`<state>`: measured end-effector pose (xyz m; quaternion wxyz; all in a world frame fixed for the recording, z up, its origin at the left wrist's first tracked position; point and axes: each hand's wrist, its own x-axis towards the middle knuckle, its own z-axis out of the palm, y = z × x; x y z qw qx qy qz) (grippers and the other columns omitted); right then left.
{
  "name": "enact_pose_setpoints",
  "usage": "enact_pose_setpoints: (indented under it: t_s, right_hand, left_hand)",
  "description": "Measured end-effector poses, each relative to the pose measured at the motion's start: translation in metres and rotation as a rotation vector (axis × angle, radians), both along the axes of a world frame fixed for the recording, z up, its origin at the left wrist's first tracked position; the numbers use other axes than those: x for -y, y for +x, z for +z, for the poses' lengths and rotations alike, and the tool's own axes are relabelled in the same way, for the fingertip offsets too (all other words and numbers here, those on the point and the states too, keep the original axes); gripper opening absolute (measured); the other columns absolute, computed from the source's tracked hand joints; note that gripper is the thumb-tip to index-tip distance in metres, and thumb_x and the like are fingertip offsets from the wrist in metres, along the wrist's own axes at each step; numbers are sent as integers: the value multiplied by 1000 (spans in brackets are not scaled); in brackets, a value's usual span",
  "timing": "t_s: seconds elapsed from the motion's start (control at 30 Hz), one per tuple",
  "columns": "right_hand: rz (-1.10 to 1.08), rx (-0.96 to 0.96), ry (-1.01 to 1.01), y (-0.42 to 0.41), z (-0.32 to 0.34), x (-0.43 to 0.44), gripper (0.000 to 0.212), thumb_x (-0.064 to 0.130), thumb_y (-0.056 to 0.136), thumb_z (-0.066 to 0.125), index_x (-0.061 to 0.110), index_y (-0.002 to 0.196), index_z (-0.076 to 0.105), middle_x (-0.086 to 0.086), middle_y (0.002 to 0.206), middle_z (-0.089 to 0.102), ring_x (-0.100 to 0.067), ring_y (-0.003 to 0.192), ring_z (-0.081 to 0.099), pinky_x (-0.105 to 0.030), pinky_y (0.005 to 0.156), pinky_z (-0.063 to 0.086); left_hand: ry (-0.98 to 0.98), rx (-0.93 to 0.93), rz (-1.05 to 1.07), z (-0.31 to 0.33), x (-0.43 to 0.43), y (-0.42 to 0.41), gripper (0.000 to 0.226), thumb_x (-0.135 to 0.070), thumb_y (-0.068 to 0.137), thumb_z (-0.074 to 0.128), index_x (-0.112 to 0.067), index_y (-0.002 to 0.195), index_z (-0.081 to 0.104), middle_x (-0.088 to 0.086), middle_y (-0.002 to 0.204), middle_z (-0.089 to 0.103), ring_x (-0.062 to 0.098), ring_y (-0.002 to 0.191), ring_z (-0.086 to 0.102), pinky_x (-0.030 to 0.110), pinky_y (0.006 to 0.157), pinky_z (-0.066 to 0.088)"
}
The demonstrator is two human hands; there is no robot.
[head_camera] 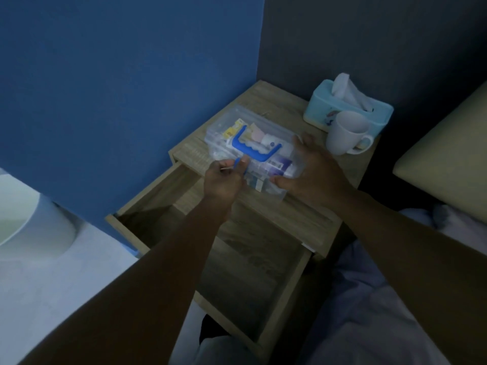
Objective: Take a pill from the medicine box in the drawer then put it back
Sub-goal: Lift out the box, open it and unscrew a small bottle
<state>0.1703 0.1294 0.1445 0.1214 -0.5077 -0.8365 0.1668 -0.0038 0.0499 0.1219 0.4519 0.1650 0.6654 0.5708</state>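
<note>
A clear plastic medicine box [232, 122] with a blue handle [254, 151] stands on top of the wooden nightstand [268, 96], above the pulled-out drawer [147, 204]. Several packets and small boxes show through its lid. My left hand [224, 177] is at the box's front left edge, its thumb and fingers pinched on a small blue latch [238, 162]. My right hand [311, 169] rests spread against the box's right end and front corner. The drawer's inside looks bare and dark. No pill is visible.
A white mug [345, 133] and a light blue tissue box [347, 104] stand at the nightstand's back right. A blue wall is to the left, a bed with a pillow [448, 159] to the right, and a white rounded object [31, 222] on the floor at left.
</note>
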Motion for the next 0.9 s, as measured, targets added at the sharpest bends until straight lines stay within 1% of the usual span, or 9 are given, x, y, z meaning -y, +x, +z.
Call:
enact_pose_setpoints:
  t_s: [0.13,0.27,0.43,0.53,0.57,0.63,0.7,0.8,0.9]
  right_hand:
    - [4,-14,60,0,-3,2,113,65,71,74,12,157,23,-8,166,18,-24,154,15,-42,122,22]
    - [17,51,71,1,-6,-2,117,71,69,71,14,158,18,-6,167,15,-25,154,14,-43,120,23]
    - [38,123,10,6,-11,-4,136,77,57,75,22,159,3,2,169,2,-22,155,4,-41,119,16]
    - [30,111,-58,5,-5,-6,138,74,55,79,27,159,1,4,169,1,-19,155,3,-41,120,15]
    - [34,106,-85,5,0,-7,138,73,54,81,26,159,3,3,169,4,-19,155,5,-41,121,17]
    - [60,62,-118,5,13,-10,134,71,53,82,25,158,13,1,166,18,-19,151,22,-38,118,28]
    - [76,-48,-126,8,29,-15,122,69,53,81,26,154,29,4,156,41,-12,133,45,-25,101,39]
    - [35,-200,-145,15,56,-29,98,58,60,84,30,146,45,8,143,54,-6,123,51,-21,95,42]
    - [-54,-417,-54,21,75,-49,62,43,69,86,30,125,62,12,118,63,-7,108,61,-22,89,50]
  left_hand:
    - [97,-74,24,-14,8,-2,30,-25,87,71,-11,113,65,4,103,72,17,96,70,39,87,60]
    - [130,-493,-67,-29,23,-1,33,-21,95,59,-19,128,62,-10,108,70,-2,89,67,7,67,54]
    - [85,-844,-290,-28,30,-5,37,-28,102,42,-18,135,55,3,91,69,11,78,68,29,71,59]
    - [61,-891,-327,-21,31,-13,29,-30,101,42,-23,126,55,-1,90,66,4,74,64,24,59,52]
    - [51,-886,-286,-18,32,-15,31,-30,99,46,-24,129,52,-1,97,65,4,79,65,19,62,50]
    - [70,-892,-205,-12,31,-21,49,-19,94,54,-20,141,42,4,127,58,12,111,61,21,85,49]
    - [81,-958,-232,-6,25,-28,65,-8,90,54,-16,150,32,8,152,38,20,137,41,26,106,38]
    - [32,-1140,-387,4,13,-43,71,-9,91,54,-11,154,23,11,162,21,23,149,21,36,122,23]
    - [-11,-1357,-614,7,1,-51,66,-32,99,47,-8,155,20,13,164,12,28,152,10,39,124,12]
